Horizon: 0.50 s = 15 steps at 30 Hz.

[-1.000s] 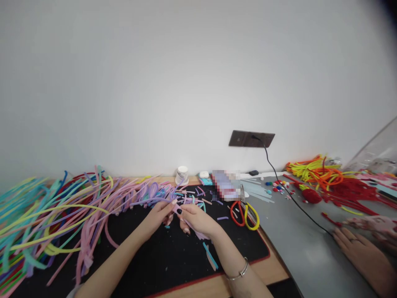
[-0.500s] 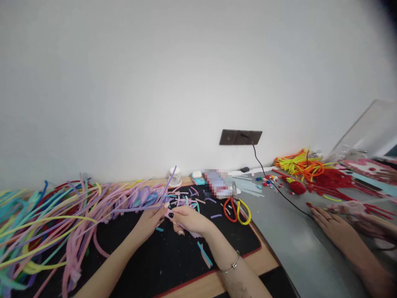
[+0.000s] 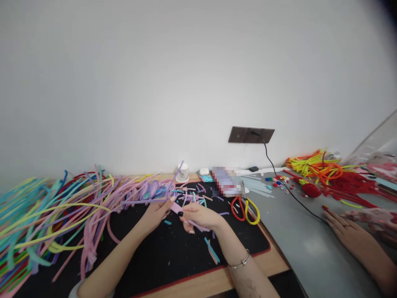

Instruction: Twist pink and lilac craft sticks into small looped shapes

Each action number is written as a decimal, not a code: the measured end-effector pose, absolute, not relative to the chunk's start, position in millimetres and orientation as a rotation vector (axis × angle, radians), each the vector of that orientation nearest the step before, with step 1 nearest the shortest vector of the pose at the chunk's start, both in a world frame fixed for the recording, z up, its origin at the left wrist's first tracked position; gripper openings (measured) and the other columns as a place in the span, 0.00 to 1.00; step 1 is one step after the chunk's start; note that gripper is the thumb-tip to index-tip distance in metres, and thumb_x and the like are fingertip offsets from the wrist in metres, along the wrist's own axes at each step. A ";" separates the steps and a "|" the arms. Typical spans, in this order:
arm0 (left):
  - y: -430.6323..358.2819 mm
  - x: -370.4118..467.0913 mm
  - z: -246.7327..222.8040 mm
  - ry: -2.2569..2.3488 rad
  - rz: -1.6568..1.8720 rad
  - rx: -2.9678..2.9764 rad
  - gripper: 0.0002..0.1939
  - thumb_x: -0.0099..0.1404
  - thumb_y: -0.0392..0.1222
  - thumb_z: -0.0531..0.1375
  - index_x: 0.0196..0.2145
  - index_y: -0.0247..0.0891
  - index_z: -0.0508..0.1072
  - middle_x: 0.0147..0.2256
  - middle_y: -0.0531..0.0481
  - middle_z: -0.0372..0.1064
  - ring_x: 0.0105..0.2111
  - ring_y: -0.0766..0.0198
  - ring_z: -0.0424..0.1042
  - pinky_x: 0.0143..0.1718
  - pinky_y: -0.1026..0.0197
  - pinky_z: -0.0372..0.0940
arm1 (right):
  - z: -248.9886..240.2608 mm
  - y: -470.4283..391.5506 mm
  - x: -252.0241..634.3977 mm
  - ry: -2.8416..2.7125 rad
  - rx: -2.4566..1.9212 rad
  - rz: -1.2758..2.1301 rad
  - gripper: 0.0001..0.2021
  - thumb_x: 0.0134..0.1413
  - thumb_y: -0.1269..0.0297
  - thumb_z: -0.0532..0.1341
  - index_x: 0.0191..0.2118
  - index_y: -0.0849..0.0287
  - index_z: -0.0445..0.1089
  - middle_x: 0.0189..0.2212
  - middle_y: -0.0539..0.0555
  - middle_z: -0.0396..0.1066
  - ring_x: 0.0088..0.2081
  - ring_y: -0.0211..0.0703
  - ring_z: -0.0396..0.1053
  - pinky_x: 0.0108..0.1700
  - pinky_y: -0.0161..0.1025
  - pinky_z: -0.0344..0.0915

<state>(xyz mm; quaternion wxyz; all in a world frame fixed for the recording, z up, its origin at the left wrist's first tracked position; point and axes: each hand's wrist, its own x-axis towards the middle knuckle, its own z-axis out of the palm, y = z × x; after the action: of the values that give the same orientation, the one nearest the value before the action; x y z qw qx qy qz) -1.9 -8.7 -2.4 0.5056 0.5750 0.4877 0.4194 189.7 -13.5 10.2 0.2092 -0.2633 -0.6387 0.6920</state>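
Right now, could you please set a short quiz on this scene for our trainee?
1. What colour is the piece between the left hand and the right hand?
2. True or false: the scissors have handles of two different colours.
3. The cord in the wall socket is: A, white; B, black; C, red.

Key: 1. Pinkish lilac; 2. True, one red, one yellow; 3. B.

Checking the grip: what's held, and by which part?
A lilac strip: the left hand pinches its upper visible part; the right hand grips it farther down.
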 end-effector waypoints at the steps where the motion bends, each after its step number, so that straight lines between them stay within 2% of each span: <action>1: -6.9 -4.7 0.0 1.179 1.044 1.389 0.28 0.53 0.65 0.57 0.14 0.40 0.56 0.14 0.58 0.46 0.16 0.70 0.46 0.19 0.64 0.42 | 10.7 -13.3 190.5 -1.777 -0.731 1.938 0.15 0.57 0.58 0.56 0.23 0.59 0.58 0.13 0.45 0.62 0.16 0.31 0.59 0.21 0.30 0.53; 7: 2.1 -15.8 6.9 1.148 1.210 1.385 0.27 0.58 0.60 0.56 0.12 0.39 0.57 0.13 0.56 0.49 0.15 0.70 0.50 0.20 0.63 0.48 | 13.8 -13.1 193.9 -1.812 -0.742 1.960 0.15 0.58 0.57 0.55 0.23 0.59 0.58 0.13 0.44 0.62 0.15 0.30 0.58 0.21 0.30 0.53; 11: 1.7 -12.4 1.1 1.028 1.166 1.285 0.26 0.57 0.60 0.58 0.15 0.38 0.60 0.14 0.57 0.53 0.15 0.72 0.52 0.20 0.65 0.49 | 14.9 -12.2 197.3 -1.824 -0.808 1.953 0.15 0.57 0.57 0.56 0.24 0.59 0.58 0.13 0.45 0.62 0.16 0.31 0.59 0.22 0.30 0.53; 15: -1.2 -9.3 -1.6 0.936 1.121 1.194 0.24 0.56 0.62 0.58 0.19 0.37 0.62 0.14 0.59 0.52 0.15 0.73 0.51 0.18 0.67 0.47 | 13.6 -10.3 200.6 -1.854 -0.823 1.972 0.15 0.56 0.58 0.57 0.23 0.60 0.60 0.13 0.45 0.62 0.15 0.30 0.58 0.21 0.29 0.53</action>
<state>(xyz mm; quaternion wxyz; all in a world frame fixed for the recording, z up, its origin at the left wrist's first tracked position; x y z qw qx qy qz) -9.3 -1.2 -1.6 0.5872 0.5122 0.4017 0.4811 200.6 -10.3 13.6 0.1556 -0.2873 -0.6473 0.6887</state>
